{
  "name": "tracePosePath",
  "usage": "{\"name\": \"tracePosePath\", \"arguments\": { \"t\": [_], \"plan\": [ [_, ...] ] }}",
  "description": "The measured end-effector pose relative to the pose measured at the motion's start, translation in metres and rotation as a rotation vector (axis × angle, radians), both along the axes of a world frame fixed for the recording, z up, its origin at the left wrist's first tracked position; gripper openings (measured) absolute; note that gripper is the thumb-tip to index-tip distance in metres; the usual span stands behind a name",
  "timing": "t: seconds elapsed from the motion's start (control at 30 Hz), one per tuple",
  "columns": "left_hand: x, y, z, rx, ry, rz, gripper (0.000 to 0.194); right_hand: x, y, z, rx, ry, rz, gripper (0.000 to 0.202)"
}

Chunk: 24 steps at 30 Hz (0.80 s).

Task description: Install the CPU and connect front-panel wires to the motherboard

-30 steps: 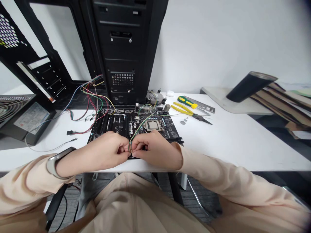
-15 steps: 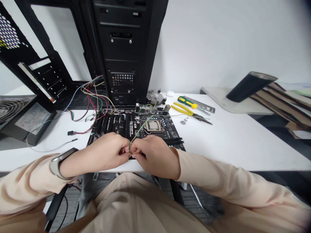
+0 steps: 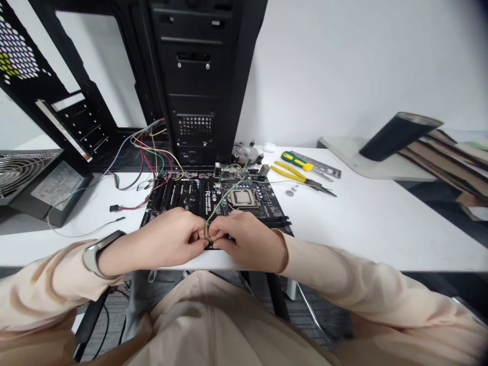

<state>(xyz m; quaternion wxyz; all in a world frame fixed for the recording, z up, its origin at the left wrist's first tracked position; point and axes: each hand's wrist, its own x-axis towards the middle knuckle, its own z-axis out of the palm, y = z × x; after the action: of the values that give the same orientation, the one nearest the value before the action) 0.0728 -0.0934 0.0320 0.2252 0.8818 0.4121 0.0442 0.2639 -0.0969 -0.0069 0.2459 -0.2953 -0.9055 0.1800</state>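
Note:
My left hand and my right hand meet over the near edge of a black motherboard. Both are closed, thumbs and fingers pinched around the near end of a thin green and yellow cable. The cable's tip is hidden between the fingertips, close to the board. From there the cable runs up across the board, left of the square processor, towards a silver cooler behind it. Dark expansion slots lie beyond my left hand.
A black computer case stands behind the board, its coloured wires spilling onto the table. A power supply sits left. Yellow pliers, a green-yellow screwdriver and coins lie right, with a dark cylinder farther off.
The view has shifted slightly. My right fingers have parted a little from the left ones, and more of the cable shows between them. Both hands stay at the board's near edge.

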Motion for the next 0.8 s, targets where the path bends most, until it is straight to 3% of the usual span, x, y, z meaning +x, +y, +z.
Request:
{"name": "tracePosePath", "arguments": {
  "t": [0.2,0.3,0.37,0.43,0.53,0.6,0.7,0.8],
  "plan": [
    [0.0,-0.002,0.003,-0.027,-0.05,-0.008,0.024,0.002,0.0,0.007,-0.098,0.099,0.021,0.017],
    [0.001,-0.003,0.0,-0.011,-0.077,0.015,0.018,0.003,0.001,0.014,-0.198,0.14,-0.052,0.013],
    [0.002,-0.003,-0.004,0.011,-0.099,-0.005,0.016,0.004,0.003,0.017,-0.318,0.198,-0.133,0.01],
    [0.002,-0.003,-0.007,0.038,-0.109,-0.028,0.017,0.004,0.007,0.019,-0.509,0.328,-0.186,0.024],
    [0.003,-0.003,-0.008,0.054,-0.105,-0.047,0.018,0.003,0.012,0.022,-0.784,0.631,-0.146,0.058],
    [0.004,-0.003,-0.007,0.05,-0.101,-0.05,0.019,0.005,0.014,0.027,-0.871,0.786,-0.108,0.054],
    [0.005,-0.004,-0.005,0.054,-0.101,-0.049,0.02,0.016,0.017,0.044,-0.851,0.914,-0.154,0.029],
    [0.006,-0.005,-0.004,0.063,-0.097,-0.044,0.021,0.04,0.017,0.07,-0.628,1.035,-0.178,0.017]
  ]
}}
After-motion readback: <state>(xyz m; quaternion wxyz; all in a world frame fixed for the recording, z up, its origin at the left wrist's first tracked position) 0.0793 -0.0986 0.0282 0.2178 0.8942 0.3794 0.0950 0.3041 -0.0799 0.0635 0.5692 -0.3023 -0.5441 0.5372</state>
